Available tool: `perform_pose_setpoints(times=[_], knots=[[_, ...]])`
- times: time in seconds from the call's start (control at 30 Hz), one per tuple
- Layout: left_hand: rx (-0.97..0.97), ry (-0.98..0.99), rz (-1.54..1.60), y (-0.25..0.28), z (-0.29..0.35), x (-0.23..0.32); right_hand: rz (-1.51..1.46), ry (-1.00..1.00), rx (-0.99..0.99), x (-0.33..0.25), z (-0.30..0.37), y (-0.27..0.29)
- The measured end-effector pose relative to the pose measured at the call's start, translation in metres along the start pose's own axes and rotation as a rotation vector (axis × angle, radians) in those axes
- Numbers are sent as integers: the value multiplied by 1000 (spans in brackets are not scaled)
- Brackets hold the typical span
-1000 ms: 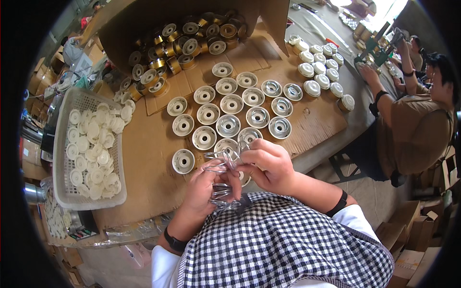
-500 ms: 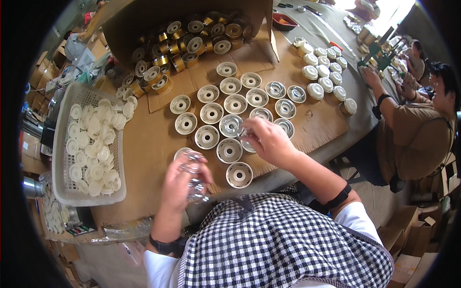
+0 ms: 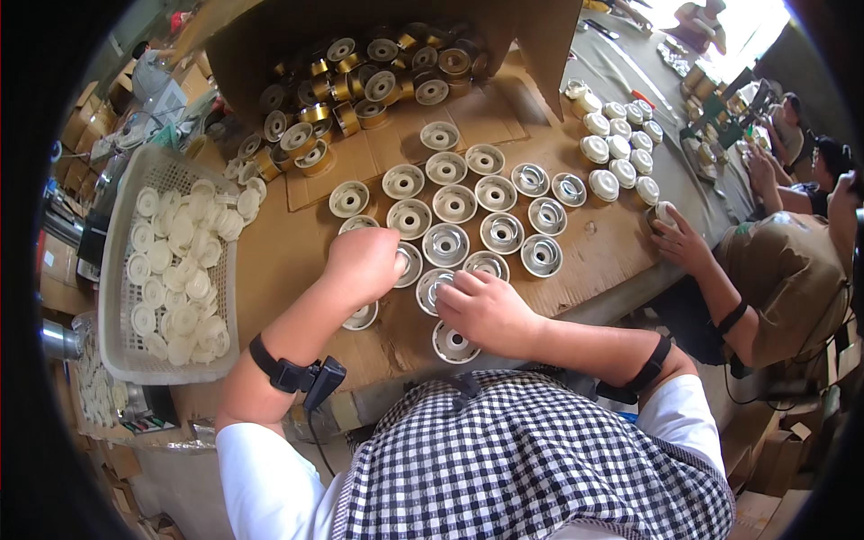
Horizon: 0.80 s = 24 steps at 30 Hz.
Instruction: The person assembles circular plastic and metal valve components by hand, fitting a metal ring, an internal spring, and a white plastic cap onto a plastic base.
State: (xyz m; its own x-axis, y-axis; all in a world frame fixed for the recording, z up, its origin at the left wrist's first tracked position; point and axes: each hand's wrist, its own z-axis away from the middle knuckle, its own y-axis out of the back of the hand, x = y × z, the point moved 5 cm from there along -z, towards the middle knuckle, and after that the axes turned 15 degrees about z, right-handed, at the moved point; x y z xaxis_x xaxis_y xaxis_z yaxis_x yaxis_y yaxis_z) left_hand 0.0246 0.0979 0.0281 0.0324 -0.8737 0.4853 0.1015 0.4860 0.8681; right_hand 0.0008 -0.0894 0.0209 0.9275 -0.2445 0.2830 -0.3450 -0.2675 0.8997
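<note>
White round cups with a central hole stand in rows on the brown cardboard. Shiny metal rings sit inside several cups on the right side. My left hand is closed over the left of the group, its fingertips at a cup with a metal ring; the rings it carried are hidden beneath it. At the front of the group, my right hand has its bent fingers pressed together on the ring inside a cup. One front cup lies partly beneath this hand.
A white plastic basket of pale discs stands on the left. Behind, gold-sided cups are heaped in an open cardboard box. White-capped containers fill the right rear. A co-worker's hand touches one at the right.
My left hand, showing several metal rings before, has moved up and right over the cups. My right hand has come down toward the front cups. At right, a co-worker's hand now reaches a capped container.
</note>
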Motion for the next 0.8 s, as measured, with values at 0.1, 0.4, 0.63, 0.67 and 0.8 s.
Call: perform_pose_setpoints(times=[0.1,0.4,0.63,0.67,0.8], knots=[[-50,-1,-45,-9,-9,-5,-92,-24,0,2,11,-11],[-57,92,49,1,-9,-14,-135,3,58,12,10,-7],[25,33,20,7,-17,-5,-95,64,85,9,2,-8],[17,9,40,7,-18,-1,-104,63,89,9,4,-9],[50,-40,6,8,-19,-3,-129,74,66,2,11,-18]])
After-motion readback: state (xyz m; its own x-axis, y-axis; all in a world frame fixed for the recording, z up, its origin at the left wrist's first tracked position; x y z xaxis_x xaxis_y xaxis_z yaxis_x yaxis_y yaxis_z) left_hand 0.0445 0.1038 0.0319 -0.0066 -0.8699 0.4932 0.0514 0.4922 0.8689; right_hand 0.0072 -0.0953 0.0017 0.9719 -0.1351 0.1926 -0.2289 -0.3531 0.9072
